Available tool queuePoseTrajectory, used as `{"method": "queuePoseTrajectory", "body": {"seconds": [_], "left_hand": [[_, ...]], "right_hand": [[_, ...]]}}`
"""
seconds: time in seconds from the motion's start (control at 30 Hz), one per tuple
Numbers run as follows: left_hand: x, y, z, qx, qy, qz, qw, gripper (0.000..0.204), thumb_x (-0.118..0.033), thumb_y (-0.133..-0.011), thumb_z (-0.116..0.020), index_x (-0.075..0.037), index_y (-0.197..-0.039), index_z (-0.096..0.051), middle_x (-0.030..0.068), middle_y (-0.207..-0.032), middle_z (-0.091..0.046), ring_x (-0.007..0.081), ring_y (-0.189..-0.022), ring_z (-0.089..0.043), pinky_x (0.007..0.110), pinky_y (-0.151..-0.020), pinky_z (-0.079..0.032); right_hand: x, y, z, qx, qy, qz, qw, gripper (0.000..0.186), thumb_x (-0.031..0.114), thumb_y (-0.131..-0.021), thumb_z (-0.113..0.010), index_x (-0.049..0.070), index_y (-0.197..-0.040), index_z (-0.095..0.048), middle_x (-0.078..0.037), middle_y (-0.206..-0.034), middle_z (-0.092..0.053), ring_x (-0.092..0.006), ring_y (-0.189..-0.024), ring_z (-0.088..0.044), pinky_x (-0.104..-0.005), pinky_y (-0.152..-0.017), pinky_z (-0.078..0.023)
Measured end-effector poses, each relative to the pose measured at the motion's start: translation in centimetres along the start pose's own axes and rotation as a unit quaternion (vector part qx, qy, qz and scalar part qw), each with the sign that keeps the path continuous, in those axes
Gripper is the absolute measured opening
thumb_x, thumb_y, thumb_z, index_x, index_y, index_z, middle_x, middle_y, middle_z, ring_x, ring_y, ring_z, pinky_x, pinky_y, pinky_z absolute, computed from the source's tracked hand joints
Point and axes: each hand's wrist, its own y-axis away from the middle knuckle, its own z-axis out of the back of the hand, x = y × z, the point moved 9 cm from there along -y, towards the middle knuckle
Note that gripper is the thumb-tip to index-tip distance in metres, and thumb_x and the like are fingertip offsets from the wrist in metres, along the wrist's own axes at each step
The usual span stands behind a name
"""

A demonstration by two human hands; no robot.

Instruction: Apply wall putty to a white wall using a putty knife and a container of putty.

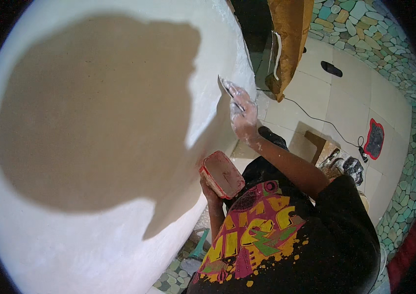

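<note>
My right hand (244, 113), smeared with white paste, is closed round a putty knife (225, 86). The blade is at the white plastered wall (134, 235), near its far right edge; whether it touches is hard to tell. My left hand (209, 190) grips a red-rimmed rectangular tub (223, 175) from its left side, in front of my body. Pale residue coats the inside of the tub. A large shadow falls across the wall.
A brown sheet-like thing (291, 41) stands at the far side. On the tiled floor (311, 98) lie a black slipper (331, 68), a red-edged dark mat (375, 139) and a thin cable (323, 120). A cluttered low wooden stand (333, 159) is right of me. Pebble paving (399, 196) borders the tiles.
</note>
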Motion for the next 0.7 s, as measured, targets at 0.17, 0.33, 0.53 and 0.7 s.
{"method": "queuePoseTrajectory", "body": {"seconds": [0.17, 0.33, 0.53, 0.7], "left_hand": [[0.7, -0.7, 0.8, -0.033, -0.027, 0.027, 0.999, 0.066, -0.056, -0.097, -0.040, -0.010, -0.143, -0.041, 0.0111, -0.140, -0.048, 0.0299, -0.126, -0.048, 0.045, -0.105, -0.041], [0.6, -1.9, -3.3, 0.051, -0.043, 0.039, 0.997, 0.068, -0.057, -0.097, -0.041, -0.009, -0.144, -0.039, 0.0112, -0.141, -0.048, 0.0294, -0.126, -0.049, 0.046, -0.106, -0.042], [-0.1, -3.2, -9.3, 0.131, -0.080, 0.031, 0.988, 0.073, -0.061, -0.096, -0.041, -0.007, -0.144, -0.038, 0.0132, -0.141, -0.047, 0.0290, -0.125, -0.051, 0.045, -0.104, -0.044], [-1.2, -3.8, -13.5, 0.171, -0.073, 0.033, 0.982, 0.073, -0.062, -0.096, -0.040, -0.007, -0.143, -0.039, 0.0140, -0.137, -0.050, 0.0280, -0.122, -0.053, 0.044, -0.102, -0.046]], "right_hand": [[-1.8, 0.5, 0.4, 0.043, -0.251, -0.157, 0.954, 0.040, -0.006, -0.086, -0.043, -0.006, -0.123, -0.059, -0.014, -0.125, -0.060, -0.0206, -0.118, -0.056, -0.0285, -0.103, -0.043], [-3.0, 2.0, 3.6, 0.050, -0.276, -0.357, 0.891, 0.025, -0.001, -0.088, -0.057, 0.001, -0.112, -0.063, -0.005, -0.092, -0.068, -0.0099, -0.084, -0.066, -0.0256, -0.068, -0.055], [2.2, 0.7, 7.5, 0.044, -0.191, -0.294, 0.936, 0.025, 0.001, -0.087, -0.065, 0.007, -0.109, -0.056, -0.001, -0.091, -0.063, -0.0076, -0.076, -0.062, -0.0237, -0.063, -0.052], [6.1, 1.1, 8.7, 0.051, -0.067, -0.301, 0.950, 0.031, 0.006, -0.090, -0.067, 0.004, -0.118, -0.055, -0.002, -0.098, -0.064, -0.0081, -0.082, -0.062, -0.0239, -0.069, -0.054]]}}
